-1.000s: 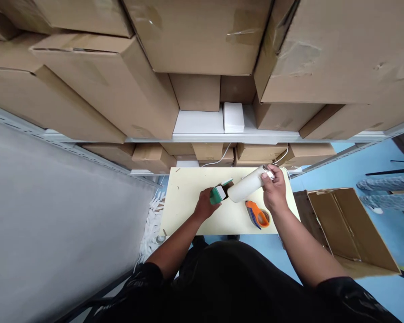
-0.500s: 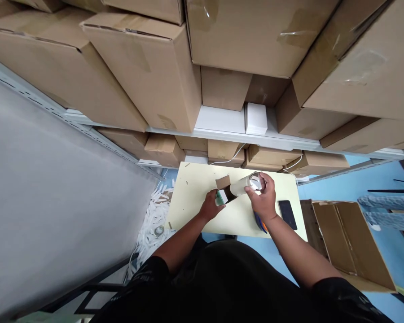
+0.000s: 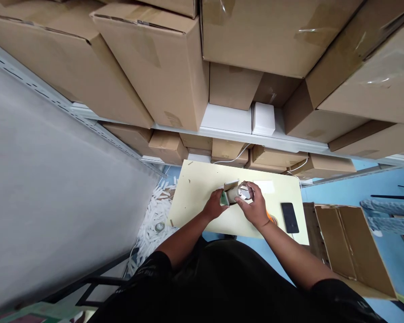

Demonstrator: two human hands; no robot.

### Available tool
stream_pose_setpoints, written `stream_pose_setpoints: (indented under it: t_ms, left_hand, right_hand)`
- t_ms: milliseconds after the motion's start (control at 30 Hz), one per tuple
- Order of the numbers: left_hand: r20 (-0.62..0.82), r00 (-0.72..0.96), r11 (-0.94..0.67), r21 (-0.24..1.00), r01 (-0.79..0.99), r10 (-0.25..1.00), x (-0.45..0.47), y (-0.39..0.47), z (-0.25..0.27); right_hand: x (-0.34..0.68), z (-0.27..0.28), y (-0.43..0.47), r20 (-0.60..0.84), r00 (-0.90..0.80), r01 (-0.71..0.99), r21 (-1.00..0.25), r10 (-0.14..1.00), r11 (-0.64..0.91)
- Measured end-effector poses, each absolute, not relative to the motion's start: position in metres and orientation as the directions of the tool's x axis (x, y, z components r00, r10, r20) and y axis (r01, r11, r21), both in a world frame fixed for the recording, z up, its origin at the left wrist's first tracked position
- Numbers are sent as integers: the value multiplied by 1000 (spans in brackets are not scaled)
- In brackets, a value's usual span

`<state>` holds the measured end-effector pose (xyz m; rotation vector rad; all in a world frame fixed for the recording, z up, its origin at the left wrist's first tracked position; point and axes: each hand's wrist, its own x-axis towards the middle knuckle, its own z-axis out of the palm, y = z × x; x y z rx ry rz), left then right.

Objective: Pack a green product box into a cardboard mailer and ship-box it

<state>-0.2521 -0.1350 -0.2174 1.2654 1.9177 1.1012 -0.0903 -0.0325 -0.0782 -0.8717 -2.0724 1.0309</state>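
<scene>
Over the pale yellow table (image 3: 191, 193), my left hand (image 3: 215, 205) is wrapped round a small green-and-white carton (image 3: 224, 198) with its flap raised. My right hand (image 3: 254, 205) grips a whitish cylindrical container (image 3: 234, 194) by its shiny, silvery round end. The container lies tilted, its far end inside the mouth of the carton. How deep it sits is partly hidden by my fingers and the flap. Beside my right wrist shows a round orange item (image 3: 272, 218), mostly covered by my arm.
A phone (image 3: 290, 218) and a white paper (image 3: 264, 186) lie on the table. Shelves (image 3: 227, 117) packed with cardboard boxes (image 3: 155, 63) rise behind it. An open carton (image 3: 357, 246) stands at right; white strips (image 3: 151, 224) and a tape roll (image 3: 159, 227) lie at left.
The cylindrical container has moved left and into the carton, my right hand travelling with it. The white paper behind my right hand has come into sight.
</scene>
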Motion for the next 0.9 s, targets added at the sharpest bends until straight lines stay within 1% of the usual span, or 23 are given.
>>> stream_pose_setpoints:
  t_ms: [67, 133, 300, 367, 500, 567, 600, 667, 800, 833, 900]
  left_hand:
    - [-53, -362, 221, 870, 441, 931, -250, -132, -217]
    - [-60, -347, 222, 866, 449, 936, -248, -130, -216]
    - [-54, -335, 207, 872, 443, 941, -249, -129, -215]
    - [-48, -321, 194, 877, 440, 946, -250, -129, -215]
    - [-49, -321, 191, 882, 430, 946, -250, -129, -215]
    - [-48, -324, 190, 885, 426, 945, -250, -128, -214]
    - [-45, -317, 185, 886, 426, 947, -250, -127, -214]
    - [-39, -295, 169, 887, 430, 955, -251, -126, -213]
    - [-37, -262, 155, 883, 443, 964, -250, -126, -208]
    - [-33, -262, 151, 882, 446, 965, -250, -126, -205]
    - [-17, -267, 140, 884, 446, 964, -249, -129, -198]
  right_hand:
    - [-91, -91, -30, 218, -602, 312, -821, 768, 478]
    - [-92, -105, -30, 208, -635, 347, -784, 744, 516]
    - [-89, -129, -22, 196, -636, 395, -749, 747, 533]
    - [-84, -132, -14, 183, -697, 364, -743, 693, 562]
    - [-73, -128, -1, 169, -821, 279, -714, 545, 642]
    - [-70, -125, 0, 165, -848, 257, -703, 504, 663]
    - [-69, -124, -1, 168, -848, 259, -695, 502, 670]
    - [-68, -123, -6, 184, -824, 285, -681, 535, 674]
    - [-64, -122, -17, 194, -725, 378, -689, 660, 618]
    - [-63, -123, -20, 192, -718, 384, -692, 669, 611]
    - [-59, -124, -23, 183, -748, 358, -697, 638, 621]
